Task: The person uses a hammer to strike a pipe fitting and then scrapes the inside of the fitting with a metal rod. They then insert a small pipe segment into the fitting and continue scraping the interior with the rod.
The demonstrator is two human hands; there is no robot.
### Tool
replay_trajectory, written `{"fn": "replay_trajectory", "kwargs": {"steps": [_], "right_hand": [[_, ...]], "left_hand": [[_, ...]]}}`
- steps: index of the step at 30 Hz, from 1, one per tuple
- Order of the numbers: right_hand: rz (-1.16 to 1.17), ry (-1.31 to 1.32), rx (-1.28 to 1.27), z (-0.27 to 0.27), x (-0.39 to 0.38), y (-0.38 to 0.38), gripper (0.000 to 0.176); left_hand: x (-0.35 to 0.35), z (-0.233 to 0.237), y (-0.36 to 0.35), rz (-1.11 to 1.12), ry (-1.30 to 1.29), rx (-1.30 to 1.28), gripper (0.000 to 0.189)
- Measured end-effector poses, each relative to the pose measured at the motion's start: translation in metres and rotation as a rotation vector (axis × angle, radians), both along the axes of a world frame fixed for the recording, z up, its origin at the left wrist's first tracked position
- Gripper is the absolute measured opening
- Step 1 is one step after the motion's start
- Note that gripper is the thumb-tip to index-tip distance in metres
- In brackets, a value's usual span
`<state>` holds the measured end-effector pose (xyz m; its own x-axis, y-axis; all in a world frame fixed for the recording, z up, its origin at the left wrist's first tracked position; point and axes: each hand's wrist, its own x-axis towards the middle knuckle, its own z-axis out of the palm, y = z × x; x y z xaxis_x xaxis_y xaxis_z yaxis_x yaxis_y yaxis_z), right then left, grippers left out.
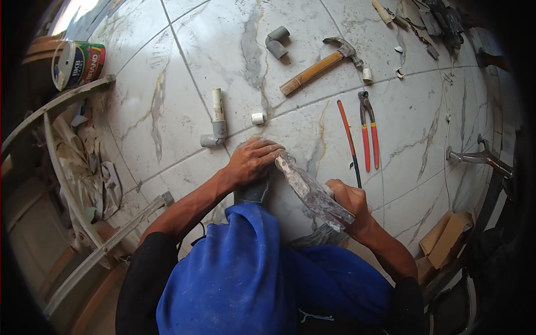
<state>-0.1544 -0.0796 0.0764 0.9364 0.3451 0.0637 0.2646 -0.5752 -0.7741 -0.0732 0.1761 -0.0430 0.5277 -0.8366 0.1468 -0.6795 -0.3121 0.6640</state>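
Note:
My right hand point(350, 201) is wrapped round a long, dust-caked grey hand tool point(312, 192), whose exact kind I cannot make out. The tool slants up and left, and its narrow end reaches the fingertips of my left hand point(254, 159). My left fingers are curled, and what they grip is hidden. Below that hand a dark grey piece point(252, 192) shows, partly covered by blue cloth point(234, 268) over my legs. Just beyond my left hand lie a grey elbow fitting with a white pipe stub point(218, 123) and a short white pipe piece point(257, 118).
Farther off on the marble tiles lie a claw hammer point(318, 67), another grey elbow point(277, 42), red-handled pincers point(368, 131) and a thin red-and-black strip point(349, 139). A paint bucket point(81, 64) and metal frame point(106, 248) stand left. A cardboard box point(446, 240) sits right.

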Motion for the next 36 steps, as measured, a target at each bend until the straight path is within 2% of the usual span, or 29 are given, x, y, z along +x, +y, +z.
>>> {"fn": "replay_trajectory", "kwargs": {"steps": [1, 3, 4, 6, 8, 11, 14, 15, 16, 18, 19, 20, 27, 29, 30, 32, 36], "right_hand": [[0.003, -0.007, 0.003, -0.004, -0.001, -0.001, 0.033], [0.011, -0.174, 0.218, -0.013, -0.012, -0.001, 0.031], [0.010, -0.182, 0.215, -0.019, -0.010, 0.001, 0.031], [0.048, 0.169, -0.199, -0.029, -0.008, 0.006, 0.031], [0.031, 0.152, -0.180, -0.033, -0.011, 0.000, 0.033], [-0.011, 0.069, 0.097, -0.010, -0.005, -0.006, 0.033], [-0.101, -0.018, 0.134, -0.010, -0.003, -0.013, 0.036], [-0.163, 0.088, 0.069, -0.006, -0.004, -0.015, 0.028], [-0.169, 0.094, 0.069, -0.002, -0.003, -0.017, 0.028], [-0.167, 0.097, -0.003, 0.003, 0.003, -0.018, 0.014], [-0.313, 0.250, 0.205, 0.001, 0.000, -0.016, 0.008], [-0.323, 0.250, 0.206, -0.001, -0.001, -0.016, 0.008], [-0.353, 0.240, 0.200, -0.010, -0.012, -0.024, 0.012], [-0.157, 0.078, 0.082, -0.017, -0.019, -0.032, 0.016], [-0.176, 0.077, 0.083, -0.018, -0.022, -0.033, 0.016], [-0.189, 0.155, 0.147, -0.019, -0.026, -0.033, 0.020], [-0.181, 0.150, 0.231, -0.030, -0.040, -0.037, 0.025]], "left_hand": [[0.003, 0.000, 0.000, 0.014, 0.018, -0.005, 0.051], [0.002, -0.001, -0.002, 0.040, -0.002, -0.028, 0.054], [0.004, -0.003, -0.003, 0.038, -0.010, -0.031, 0.054], [0.001, -0.003, -0.006, 0.127, -0.018, -0.064, 0.031], [0.004, -0.003, -0.004, 0.128, 0.012, -0.029, 0.031], [0.002, 0.000, -0.006, 0.136, 0.065, -0.078, 0.029], [0.005, 0.006, -0.006, 0.188, 0.131, -0.063, 0.023], [0.007, 0.007, -0.006, 0.185, 0.129, -0.063, 0.023], [0.006, 0.009, -0.006, 0.224, 0.119, -0.108, 0.022], [0.000, 0.007, -0.004, 0.257, 0.116, -0.150, 0.022], [-0.006, 0.004, -0.001, 0.324, 0.170, -0.141, 0.024], [-0.007, 0.002, 0.001, 0.390, 0.221, -0.133, 0.025], [-0.002, 0.002, 0.007, 0.217, 0.101, -0.150, 0.038], [0.000, 0.008, 0.008, 0.141, 0.052, -0.110, 0.038], [0.002, 0.010, 0.008, 0.075, -0.004, -0.073, 0.038], [0.000, 0.010, 0.009, 0.024, -0.058, -0.062, 0.038], [-0.003, 0.014, 0.005, 0.021, -0.250, 0.043, 0.032]]}}
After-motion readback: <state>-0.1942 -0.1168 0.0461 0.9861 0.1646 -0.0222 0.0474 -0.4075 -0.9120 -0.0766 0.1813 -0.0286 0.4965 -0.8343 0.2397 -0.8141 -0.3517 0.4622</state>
